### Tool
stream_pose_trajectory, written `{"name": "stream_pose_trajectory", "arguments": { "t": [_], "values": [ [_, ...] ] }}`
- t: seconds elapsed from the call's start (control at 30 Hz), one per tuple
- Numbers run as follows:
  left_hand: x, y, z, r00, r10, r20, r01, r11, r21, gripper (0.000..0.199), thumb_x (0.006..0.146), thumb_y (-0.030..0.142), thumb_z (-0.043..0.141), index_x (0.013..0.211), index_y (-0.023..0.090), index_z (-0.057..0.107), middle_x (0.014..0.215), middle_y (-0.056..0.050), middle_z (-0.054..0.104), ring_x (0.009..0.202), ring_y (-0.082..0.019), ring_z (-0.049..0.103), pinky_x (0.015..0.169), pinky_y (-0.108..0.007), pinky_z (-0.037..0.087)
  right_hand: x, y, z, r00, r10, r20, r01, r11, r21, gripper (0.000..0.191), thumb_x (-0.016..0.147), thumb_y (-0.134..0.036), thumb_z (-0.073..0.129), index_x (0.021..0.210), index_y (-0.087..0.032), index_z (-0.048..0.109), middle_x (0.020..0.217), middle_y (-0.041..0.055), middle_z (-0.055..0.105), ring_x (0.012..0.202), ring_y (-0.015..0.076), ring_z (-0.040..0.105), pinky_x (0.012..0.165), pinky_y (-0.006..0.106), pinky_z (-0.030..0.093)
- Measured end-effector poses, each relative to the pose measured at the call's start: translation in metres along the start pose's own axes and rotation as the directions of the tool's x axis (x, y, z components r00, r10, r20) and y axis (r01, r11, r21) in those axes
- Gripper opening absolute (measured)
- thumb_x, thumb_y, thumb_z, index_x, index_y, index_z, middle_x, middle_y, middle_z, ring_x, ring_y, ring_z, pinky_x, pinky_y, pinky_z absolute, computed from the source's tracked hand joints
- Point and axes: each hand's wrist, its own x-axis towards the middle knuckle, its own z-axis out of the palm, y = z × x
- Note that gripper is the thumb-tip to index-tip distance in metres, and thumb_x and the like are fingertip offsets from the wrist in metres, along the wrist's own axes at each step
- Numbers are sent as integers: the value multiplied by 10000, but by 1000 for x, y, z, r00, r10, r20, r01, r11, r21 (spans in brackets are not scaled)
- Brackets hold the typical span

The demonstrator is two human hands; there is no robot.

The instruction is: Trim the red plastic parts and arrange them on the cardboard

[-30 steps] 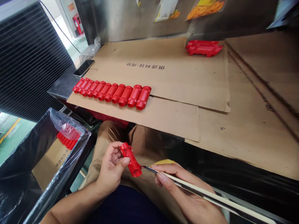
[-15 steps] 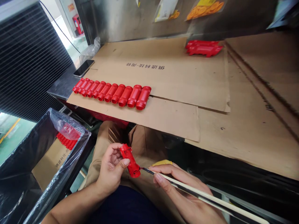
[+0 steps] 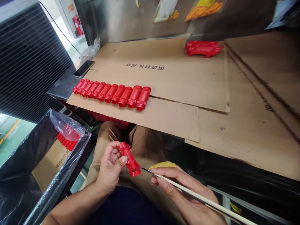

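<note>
Red plastic is filling the left hand (image 3: 110, 165): its grip is pinching a tubular red housing (image 3: 129, 160) between thumb and fingers, above the person's lap and in front of the counter (image 3: 56, 90). The housing is tilting, its lower end pointing towards the right hand (image 3: 181, 184). That hand's grip is narrowing around a slim tool (image 3: 206, 199) with a pale shaft, and a yellow finger cot (image 3: 162, 164) is covering 1 finger. The tool's dark tip is pointing at the housing's lower end; whether it is touching, I cannot tell.

Cardboard sheets (image 3: 178, 81) are covering much of the counter. On them, about 11 similar red housings (image 3: 118, 94) are lying side by side in 1 row, with a smartphone (image 3: 84, 69) resting beyond the row's left end. More red parts (image 3: 203, 49) are lying near the back. At left, a plastic-lined bin (image 3: 85, 135) is holding cardboard and red pieces (image 3: 69, 144).
</note>
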Motion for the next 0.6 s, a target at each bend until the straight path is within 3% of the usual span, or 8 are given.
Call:
{"name": "stream_pose_trajectory", "arguments": {
  "t": [0.6],
  "values": [
    [-1,-1,1,999,34,18,-34,999,-23,406,850,372,846,1150,234,609,996,-43,691,880,-156,656,771,-266,519,10,-18,2,996,-92,-6,92,995,41,107,971,-295,700,1003,-307,801,822,6,784,674,131,771,643,144,613]
  ]
}}
